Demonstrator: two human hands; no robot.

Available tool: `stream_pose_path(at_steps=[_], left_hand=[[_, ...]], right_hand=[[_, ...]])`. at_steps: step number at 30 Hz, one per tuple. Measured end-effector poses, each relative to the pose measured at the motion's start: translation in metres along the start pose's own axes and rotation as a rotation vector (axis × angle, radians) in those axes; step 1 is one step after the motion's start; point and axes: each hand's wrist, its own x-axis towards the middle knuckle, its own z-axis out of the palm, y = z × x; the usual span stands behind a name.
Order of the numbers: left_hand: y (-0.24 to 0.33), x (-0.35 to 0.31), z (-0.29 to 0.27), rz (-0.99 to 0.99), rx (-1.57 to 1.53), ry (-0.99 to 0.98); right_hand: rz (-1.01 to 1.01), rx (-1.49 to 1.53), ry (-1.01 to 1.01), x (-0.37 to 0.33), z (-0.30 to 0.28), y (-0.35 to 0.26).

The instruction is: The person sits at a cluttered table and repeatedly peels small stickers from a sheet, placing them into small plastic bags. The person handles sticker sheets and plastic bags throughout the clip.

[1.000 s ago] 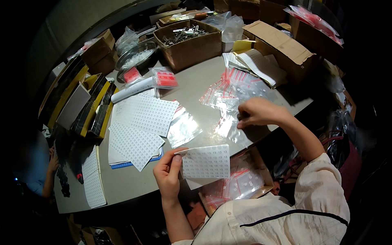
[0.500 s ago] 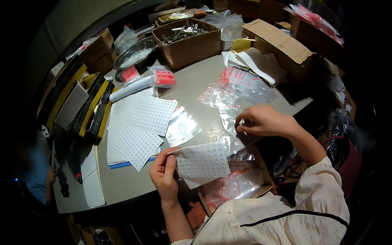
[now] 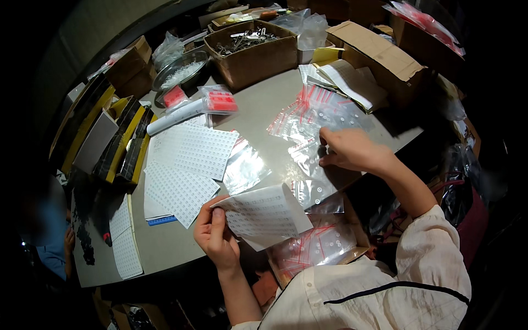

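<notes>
Your left hand [image 3: 216, 231] pinches the paper sheet [image 3: 258, 215]; keep it flat; your right hand [image 3: 355, 150] has parted fingertips, nothing visibly gripped, beside a bag [image 3: 303, 157]; press gently there.

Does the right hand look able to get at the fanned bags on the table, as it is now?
Probably yes: the right hand is just beside the fanned bags, and no box or sheet shows between them.

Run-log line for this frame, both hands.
left hand: holds white printed sheet | right hand: over clear bag, contact unclear | rest: cardboard box with metal pieces
</notes>
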Motion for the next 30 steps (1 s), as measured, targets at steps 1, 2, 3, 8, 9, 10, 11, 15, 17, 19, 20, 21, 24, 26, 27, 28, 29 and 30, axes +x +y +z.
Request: stream_pose_path(at_steps=[1,2,3,8,9,10,11,15,17,19,20,21,24,26,27,28,29,30], left_hand=[[0.000,0.000,-0.003,0.009,-0.010,-0.004],[0.000,0.000,-0.005,0.017,-0.021,-0.009],[-0.001,0.000,-0.006,0.016,-0.026,-0.019],[-0.002,-0.001,-0.005,0.025,-0.044,-0.022],[-0.002,0.000,-0.004,0.027,-0.031,-0.035],[-0.003,0.000,-0.004,0.029,-0.018,-0.048],[-0.004,-0.001,-0.005,0.032,-0.005,-0.060],[-0.004,-0.002,-0.005,-0.037,0.104,-0.069],[-0.004,-0.001,-0.005,-0.041,0.140,-0.082],[-0.004,0.000,-0.001,-0.046,0.191,-0.057],[-0.003,0.000,0.001,-0.048,0.186,-0.060],[-0.002,-0.001,0.002,-0.051,0.181,-0.059],[0.003,0.002,0.009,-0.149,0.193,-0.117],[0.004,0.006,0.009,-0.229,0.198,-0.155],[0.003,0.006,0.008,-0.232,0.203,-0.164],[0.002,0.006,0.007,-0.236,0.207,-0.174],[0.002,0.007,0.007,-0.240,0.212,-0.185],[0.004,0.007,0.008,-0.257,0.200,-0.175]], right_hand=[[-0.027,-0.018,-0.032,-0.005,-0.003,-0.001],[-0.053,-0.037,-0.064,-0.011,-0.008,-0.004],[-0.080,-0.054,-0.101,-0.018,-0.011,-0.007],[-0.205,0.034,-0.254,-0.046,-0.016,-0.036],[-0.236,0.098,-0.226,-0.047,-0.017,-0.034],[-0.267,0.162,-0.199,-0.047,-0.017,-0.030],[-0.298,0.225,-0.171,-0.048,-0.017,-0.029],[-0.351,0.523,0.131,-0.035,-0.028,-0.047],[-0.524,0.492,0.270,-0.024,-0.017,-0.059],[-0.522,0.588,0.212,-0.016,0.001,-0.073],[-0.509,0.636,0.184,-0.011,0.010,-0.078],[-0.499,0.686,0.150,-0.006,0.020,-0.081],[-0.325,0.921,0.071,0.004,0.029,-0.083],[-0.260,1.039,0.053,0.011,0.038,-0.081],[-0.281,1.054,0.069,0.012,0.041,-0.079],[-0.301,1.068,0.087,0.013,0.044,-0.077],[-0.321,1.083,0.105,0.014,0.046,-0.075],[-0.315,1.116,0.124,0.014,0.049,-0.074]])
